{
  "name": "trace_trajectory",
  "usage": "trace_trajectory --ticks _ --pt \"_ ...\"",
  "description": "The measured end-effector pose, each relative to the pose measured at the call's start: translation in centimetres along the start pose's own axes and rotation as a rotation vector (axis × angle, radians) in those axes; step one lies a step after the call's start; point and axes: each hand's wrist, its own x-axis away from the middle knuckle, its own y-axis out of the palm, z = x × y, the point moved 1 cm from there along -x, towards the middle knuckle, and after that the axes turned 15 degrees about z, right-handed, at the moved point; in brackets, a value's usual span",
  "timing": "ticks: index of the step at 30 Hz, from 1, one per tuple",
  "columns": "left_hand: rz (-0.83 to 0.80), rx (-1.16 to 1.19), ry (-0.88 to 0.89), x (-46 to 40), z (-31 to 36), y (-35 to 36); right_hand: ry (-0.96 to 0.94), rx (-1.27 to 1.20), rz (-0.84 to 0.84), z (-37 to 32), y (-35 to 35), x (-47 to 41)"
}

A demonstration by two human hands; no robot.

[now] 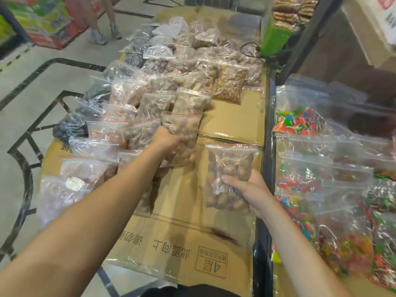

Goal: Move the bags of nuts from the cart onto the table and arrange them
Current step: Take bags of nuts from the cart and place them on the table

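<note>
My left hand (166,139) grips a clear zip bag of brown nuts (182,129) at the near end of a column of similar bags on the cardboard-covered table (233,123). My right hand (249,189) holds a second zip bag of brown nuts (230,166) by its lower right corner, resting on the cardboard right of the first. Several rows of nut and dried-fruit bags (171,67) cover the table's left and far parts. The cart is not clearly in view.
Bags of colourful candy (300,168) fill the surface to the right, behind a dark frame bar (266,146). Dark dried-fruit bags (70,125) line the table's left edge. A person's legs (102,28) stand on the far floor. Stacked boxes (42,22) sit far left.
</note>
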Motion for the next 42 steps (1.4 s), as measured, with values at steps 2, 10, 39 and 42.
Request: trace_trajectory --ticks 2,10,39,42 --pt "0.027 -0.072 0.043 0.1 -0.3 0.0 -0.002 0.034 -0.015 0.2 0.3 -0.2" --pt "0.121 -0.317 0.430 1.8 -2.5 -4.3 0.027 -0.002 0.001 2.3 3.9 2.3" --pt "-0.079 -0.796 0.995 7.8 -14.2 -9.2 -0.410 0.920 0.483 4.8 12.9 14.0" --pt "-0.135 -0.787 1.080 10.2 -13.4 -7.2 -0.414 0.999 0.582 6.2 10.7 16.8"
